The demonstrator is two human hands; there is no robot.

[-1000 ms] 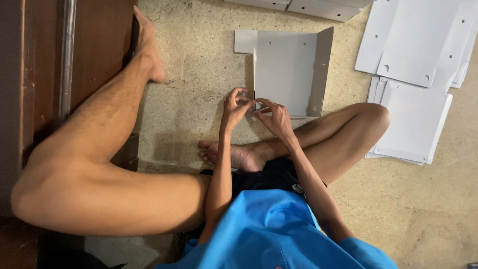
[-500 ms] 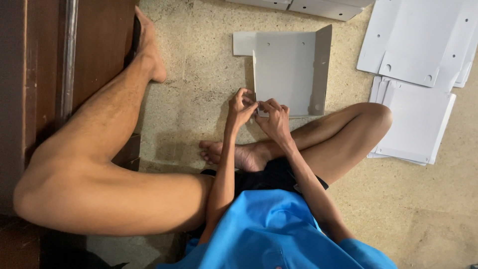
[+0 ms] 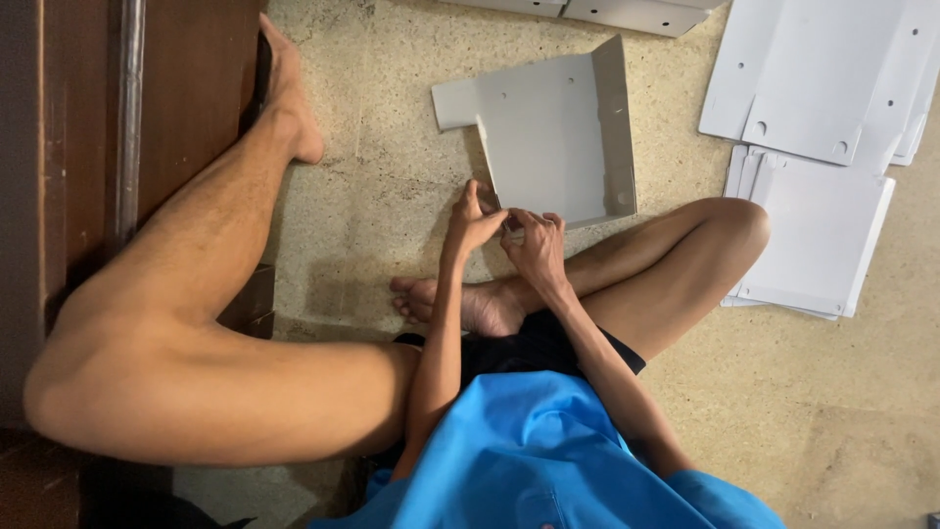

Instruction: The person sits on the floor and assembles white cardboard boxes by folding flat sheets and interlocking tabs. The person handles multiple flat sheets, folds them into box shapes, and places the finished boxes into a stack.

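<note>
I sit on the floor with my legs spread and one knee bent. My left hand [image 3: 472,223] and my right hand [image 3: 536,245] meet just in front of my foot, fingertips pinched together around something very small that I cannot make out. Right beyond them lies a folded grey-white sheet-metal panel [image 3: 548,132] with a raised side flange and a few holes. Both hands are at its near edge.
Flat white panels [image 3: 813,78] with holes are stacked at the upper right, and another stack [image 3: 813,245] lies beside my right knee. More pale parts [image 3: 627,12] lie at the top edge. A dark wooden door or cabinet [image 3: 88,147] stands on the left, my left foot against it.
My hands have dropped slightly toward my foot and stayed pinched together. The view has shifted a little; the panel looks unmoved.
</note>
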